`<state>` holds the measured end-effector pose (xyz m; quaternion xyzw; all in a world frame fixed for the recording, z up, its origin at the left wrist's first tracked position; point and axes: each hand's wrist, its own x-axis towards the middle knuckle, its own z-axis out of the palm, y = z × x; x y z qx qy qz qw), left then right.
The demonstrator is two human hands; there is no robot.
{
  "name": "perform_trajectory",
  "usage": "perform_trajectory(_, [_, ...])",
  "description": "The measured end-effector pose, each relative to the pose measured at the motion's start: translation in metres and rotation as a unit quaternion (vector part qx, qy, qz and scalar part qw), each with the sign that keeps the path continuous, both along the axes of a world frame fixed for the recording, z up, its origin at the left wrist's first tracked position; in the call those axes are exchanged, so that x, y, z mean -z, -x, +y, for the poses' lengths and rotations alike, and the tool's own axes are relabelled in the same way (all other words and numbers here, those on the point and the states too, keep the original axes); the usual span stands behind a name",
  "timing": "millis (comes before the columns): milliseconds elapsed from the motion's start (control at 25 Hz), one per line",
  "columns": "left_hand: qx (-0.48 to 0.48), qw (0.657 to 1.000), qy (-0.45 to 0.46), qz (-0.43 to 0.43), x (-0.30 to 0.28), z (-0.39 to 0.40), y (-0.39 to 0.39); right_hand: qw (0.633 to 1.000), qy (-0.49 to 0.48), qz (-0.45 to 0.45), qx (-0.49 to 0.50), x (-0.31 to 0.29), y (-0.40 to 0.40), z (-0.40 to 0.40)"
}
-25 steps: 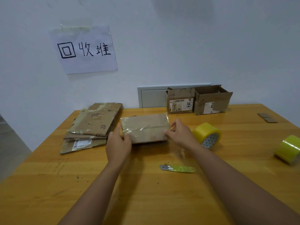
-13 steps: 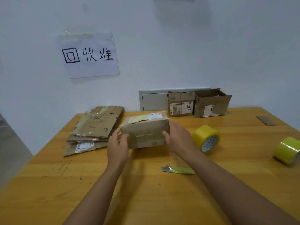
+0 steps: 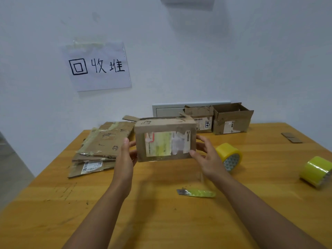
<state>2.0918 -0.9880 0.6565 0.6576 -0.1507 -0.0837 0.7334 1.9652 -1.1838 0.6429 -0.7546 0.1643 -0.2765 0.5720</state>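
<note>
Setting: white wall (image 3: pixel 251 60) with a handwritten paper sign (image 3: pixel 98 66); wooden table (image 3: pixel 161 221) in front of it.

Item 1: box (image 3: pixel 165 126), brown cardboard. It is held clear of the table above its middle, upright, with the torn-label face toward the camera and the top flaps ragged.

Item 2: left hand (image 3: pixel 125 159), at 9 o'clock of the box. It grips that end, thumb on the front edge and fingers wrapped behind.

Item 3: right hand (image 3: pixel 208 159), at 3 o'clock of the box. It grips the other end, thumb at the lower front corner and fingers behind.

Item 4: flat cardboard pile (image 3: pixel 106 142), on the table at 9 o'clock, just beyond the left hand.

Item 5: two open boxes (image 3: pixel 232 119), side by side against the wall at 1 o'clock.

Item 6: tape roll (image 3: pixel 229 155), yellow, on edge just beside the right hand at 3 o'clock.

Item 7: second roll (image 3: pixel 316 170), well apart from the first, at the table's 3 o'clock edge.

Item 8: cutter (image 3: pixel 197 193), green handle, lying flat at 5 o'clock of the box, between the forearms.

Item 9: scraps (image 3: pixel 291 137), cardboard, at 2 o'clock.
</note>
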Motion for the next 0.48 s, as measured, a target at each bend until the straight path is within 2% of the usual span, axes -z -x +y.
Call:
perform_trajectory(120, [0.017, 0.999, -0.012, -0.041, -0.005, -0.001, 0.004, 0.998, -0.054, -0.014, -0.007, -0.006, 0.002, -0.002])
perform_trajectory(200, [0.008, 0.999, -0.016, -0.037, -0.009, -0.005, 0.007, 0.996, -0.083, -0.015, -0.006, -0.010, 0.004, -0.001])
perform_trajectory(360, [-0.040, 0.998, -0.028, 0.027, -0.010, -0.013, 0.001, 0.998, -0.050, 0.018, 0.034, -0.022, 0.003, 0.000])
perform_trajectory(480, [-0.049, 0.998, -0.002, 0.050, -0.004, -0.017, -0.003, 0.999, -0.024, 0.022, 0.018, -0.029, 0.002, 0.002])
